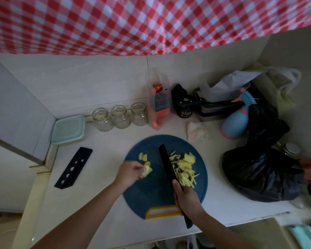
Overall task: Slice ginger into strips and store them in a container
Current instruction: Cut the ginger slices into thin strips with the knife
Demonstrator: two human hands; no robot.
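Fingers [139, 167] of the left hand [131, 172] pinch a pale yellow ginger chunk [147, 171]; the right hand [187, 198] grips a black knife [166, 164] beside cut yellow ginger strips [184, 168] on a round blue cutting board [151, 193]. Slicing looks midway; next, the chunk needs steadying under the blade. White tabletop [106, 150], red-checked cloth [151, 24] behind.

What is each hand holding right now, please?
Left hand: pinching a ginger piece.
Right hand: gripping the black knife by its handle.

Counter [104, 141]: board [151, 194], container [68, 129], jars [120, 116], sheath [73, 168]
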